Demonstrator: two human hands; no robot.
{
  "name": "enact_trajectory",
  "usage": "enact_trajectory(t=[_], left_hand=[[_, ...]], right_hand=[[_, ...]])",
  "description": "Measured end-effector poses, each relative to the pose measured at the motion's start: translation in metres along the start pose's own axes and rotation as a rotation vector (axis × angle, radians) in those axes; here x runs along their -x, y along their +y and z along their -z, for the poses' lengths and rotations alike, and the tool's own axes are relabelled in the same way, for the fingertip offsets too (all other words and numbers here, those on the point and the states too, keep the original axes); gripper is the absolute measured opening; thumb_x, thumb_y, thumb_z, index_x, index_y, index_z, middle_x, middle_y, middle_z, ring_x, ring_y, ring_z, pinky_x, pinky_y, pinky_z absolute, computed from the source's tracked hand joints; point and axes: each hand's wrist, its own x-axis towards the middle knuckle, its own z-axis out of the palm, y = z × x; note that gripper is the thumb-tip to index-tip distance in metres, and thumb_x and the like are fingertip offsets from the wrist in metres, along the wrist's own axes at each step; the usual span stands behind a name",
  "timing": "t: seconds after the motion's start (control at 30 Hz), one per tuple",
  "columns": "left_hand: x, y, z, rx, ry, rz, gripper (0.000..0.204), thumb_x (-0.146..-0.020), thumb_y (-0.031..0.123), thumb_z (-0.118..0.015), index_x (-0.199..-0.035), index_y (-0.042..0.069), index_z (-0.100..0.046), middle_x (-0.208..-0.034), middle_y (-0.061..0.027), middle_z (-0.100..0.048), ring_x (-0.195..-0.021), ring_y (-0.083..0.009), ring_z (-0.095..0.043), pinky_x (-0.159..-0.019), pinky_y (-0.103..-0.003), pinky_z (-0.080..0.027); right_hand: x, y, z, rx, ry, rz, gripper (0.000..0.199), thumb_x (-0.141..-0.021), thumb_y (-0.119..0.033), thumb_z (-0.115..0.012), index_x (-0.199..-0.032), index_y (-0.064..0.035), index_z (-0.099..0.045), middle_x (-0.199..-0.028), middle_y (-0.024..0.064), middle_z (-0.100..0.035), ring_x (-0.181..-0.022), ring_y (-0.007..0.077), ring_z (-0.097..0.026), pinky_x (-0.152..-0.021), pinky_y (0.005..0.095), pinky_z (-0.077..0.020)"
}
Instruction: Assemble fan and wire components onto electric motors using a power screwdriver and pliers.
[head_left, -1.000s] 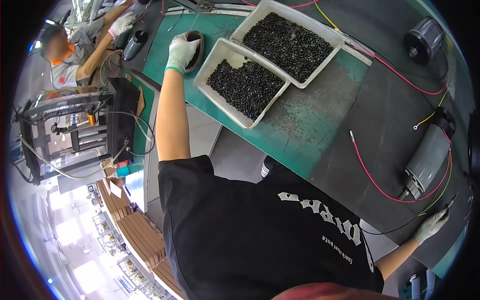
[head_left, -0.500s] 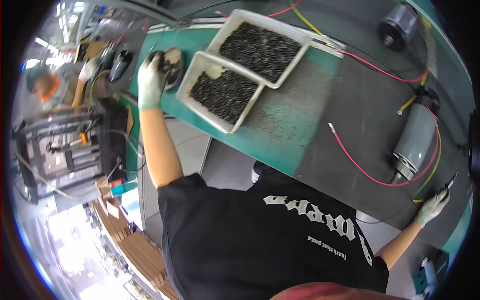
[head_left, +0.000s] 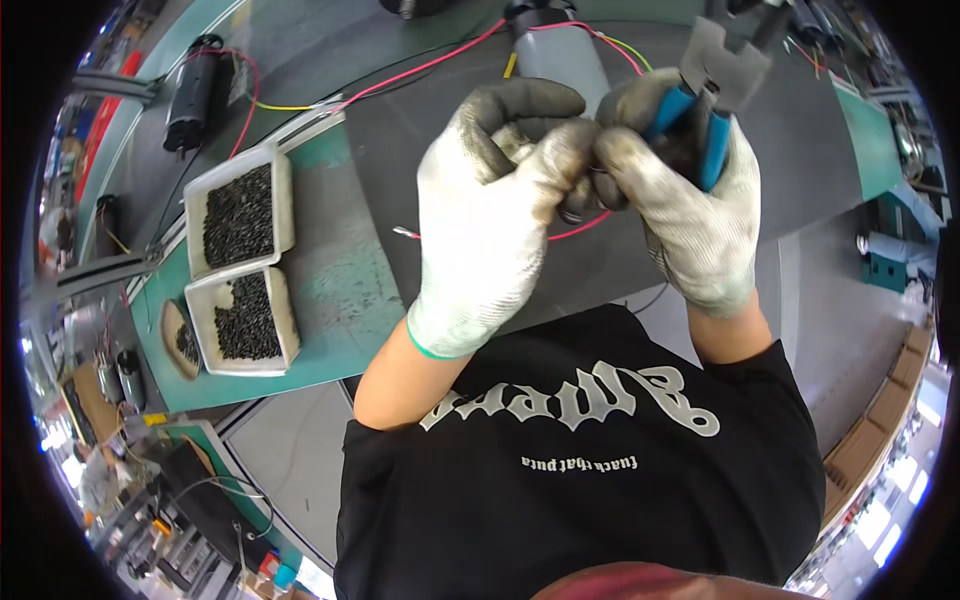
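My hands, in white gloves with dark-stained fingers, meet above the dark tabletop. My left hand (head_left: 485, 220) is closed in a pinch; whatever its fingertips hold is too small or hidden to name. Against them press the thumb and finger of my right hand (head_left: 695, 215), which also keeps blue-handled pliers (head_left: 714, 150) in its grasp, jaws pointing away from me. Just beyond the hands lies a grey cylindrical motor (head_left: 568, 62), partly covered by them. A red wire (head_left: 580, 229) passes behind my hands, and a bare metal wire end (head_left: 405, 232) shows left of my left wrist.
Two white bins (head_left: 283, 205) of small black parts stand on the green mat (head_left: 345, 270) at the left. Beside them sits a small oval dish (head_left: 172, 325) with more parts. Another motor (head_left: 195, 95) lies far left, with red and yellow wires running across the table.
My left hand has left the small dish and come to the middle. My right hand has come in from the right with the pliers, and both now touch. The view has swung right.
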Motion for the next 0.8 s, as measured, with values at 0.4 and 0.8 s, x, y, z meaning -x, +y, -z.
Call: enact_trajectory(t=[0.4,0.8], left_hand=[[0.006,-0.022,-0.011,-0.147,0.052,-0.109,0.034,-0.089,0.014,-0.066,-0.111,-0.009,-0.054,-0.083,-0.0088,-0.065,-0.07,-0.0092,-0.06,-0.064,-0.022,-0.051],[-0.007,-0.011,0.004,-0.449,-0.17,0.026,0.021,-0.088,0.014,-0.063,-0.097,-0.005,-0.065,-0.078,-0.0039,-0.064,-0.065,-0.0048,-0.053,-0.058,-0.02,-0.044]], right_hand=[[0.013,0.011,0.015,0.063,0.146,-0.031,0.018,-0.087,-0.003,-0.061,-0.104,0.0033,-0.057,-0.084,0.0084,-0.063,-0.073,0.0121,-0.061,-0.065,0.0247,-0.051],[0.005,0.004,0.047,0.284,-0.065,-0.08,0.019,-0.084,-0.014,-0.064,-0.096,-0.0003,-0.06,-0.08,0.0021,-0.059,-0.07,0.0072,-0.055,-0.062,0.0215,-0.0449]])
